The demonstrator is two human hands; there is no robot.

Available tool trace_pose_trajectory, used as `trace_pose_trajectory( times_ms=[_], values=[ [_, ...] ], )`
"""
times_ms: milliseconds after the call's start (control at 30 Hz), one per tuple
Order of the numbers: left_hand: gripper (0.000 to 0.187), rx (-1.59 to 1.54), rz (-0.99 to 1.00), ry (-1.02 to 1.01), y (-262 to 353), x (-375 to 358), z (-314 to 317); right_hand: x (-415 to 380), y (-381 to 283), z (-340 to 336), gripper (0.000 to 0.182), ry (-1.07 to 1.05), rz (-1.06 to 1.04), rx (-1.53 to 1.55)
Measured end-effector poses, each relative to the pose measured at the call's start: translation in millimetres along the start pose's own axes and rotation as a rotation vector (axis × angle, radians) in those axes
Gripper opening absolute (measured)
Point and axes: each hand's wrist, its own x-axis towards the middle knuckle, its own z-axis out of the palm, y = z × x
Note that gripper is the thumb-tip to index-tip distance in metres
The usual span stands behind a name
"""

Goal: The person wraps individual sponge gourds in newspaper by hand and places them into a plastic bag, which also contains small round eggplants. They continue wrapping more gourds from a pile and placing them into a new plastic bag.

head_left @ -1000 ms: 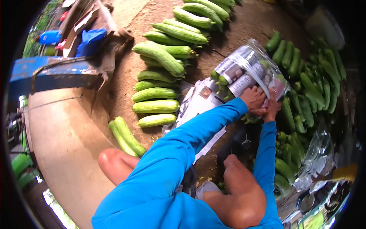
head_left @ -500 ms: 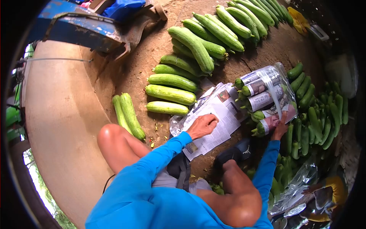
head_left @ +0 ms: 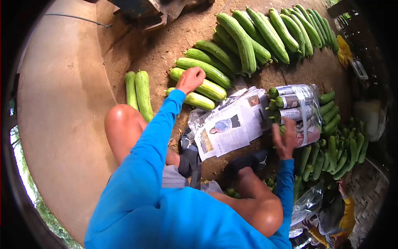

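Observation:
My left hand is curled over the near end of the row of large green gourds; its fingers are bent, and whether it grips one is hidden. My right hand has its fingers spread beside a bundle of gourds wrapped in newspaper and clear plastic, with nothing held in it. Between the hands lies a stack of newspaper sheets on the ground, the top one showing a picture of a person. Clear plastic shows under the stack's left edge.
Two gourds lie apart near my left knee. Smaller green gourds are piled at the right. A co-worker's yellow sleeve shows at lower right beside clear plastic. A yellow cloth lies at upper right.
My left hand has moved from the newspapers up and left to the gourds. My right hand has come off the bundle's lower edge to its left side, fingers spread. The view has shifted.

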Motion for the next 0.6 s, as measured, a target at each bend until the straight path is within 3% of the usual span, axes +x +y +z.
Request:
trace_pose_trajectory(
  times_ms=[67,133,200,267,333,367,400,433,467,533,567,600],
  values=[
    [0.029,0.191,0.006,0.025,-10,33,-15,-13,-15,33,0.049,-0.420,-0.216,0.057],
    [0.035,0.365,0.201,0.031,-24,65,-23,-36,14,75,0.056,-0.791,-0.480,-0.011],
    [0.045,0.510,0.343,-0.065,-23,97,-29,-39,-1,62,0.053,-1.010,-0.512,-0.093],
    [0.054,0.738,0.388,-0.032,-36,126,-13,-39,3,56,0.049,-0.910,-0.486,-0.157],
    [0.064,0.900,0.340,-0.189,-5,137,-11,-36,5,55,0.043,-0.724,-0.474,-0.303],
    [0.068,0.987,0.346,-0.233,0,144,-8,-27,-3,53,0.039,-0.741,-0.385,-0.358],
    [0.072,1.077,0.355,-0.288,-3,149,-1,-32,5,62,0.038,-0.569,-0.416,-0.358],
    [0.078,1.038,0.330,-0.280,-19,160,13,-26,-4,66,0.038,-0.666,-0.282,-0.376],
    [0.072,0.961,0.563,-0.001,-59,178,35,-26,-9,75,0.041,-0.637,-0.197,-0.321],
    [0.080,0.917,0.318,-0.302,-6,142,18,-37,-16,105,0.042,-0.450,-0.119,-0.312],
    [0.082,0.906,0.474,-0.206,-5,135,16,-41,-25,118,0.053,-0.443,-0.008,-0.212],
    [0.085,0.894,0.626,-0.089,-7,138,11,-50,-35,139,0.054,-0.238,0.019,-0.155]
  ],
)
